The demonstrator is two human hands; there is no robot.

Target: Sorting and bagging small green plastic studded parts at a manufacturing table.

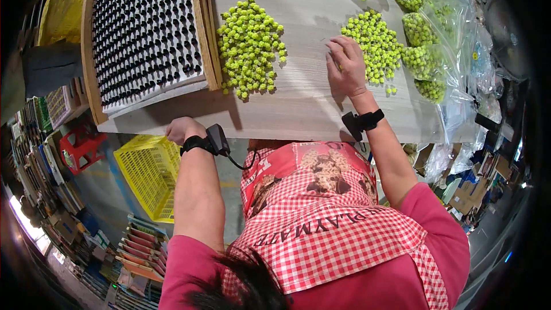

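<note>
Two hands (pixel 347 69), black-lettered checked apron (pixel 344 248)

On the table (pixel 304 115), we have the framed tray (pixel 208 28) at the left end, a first pile (pixel 250 49) just beside it, then a second pile (pixel 373 46) near the bags (pixel 425 40) along the right edge. Our left hand (pixel 186 129) is at the near edge, above a crate (pixel 146 186), our right hand (pixel 346 66) at the second pile's left side.
</note>
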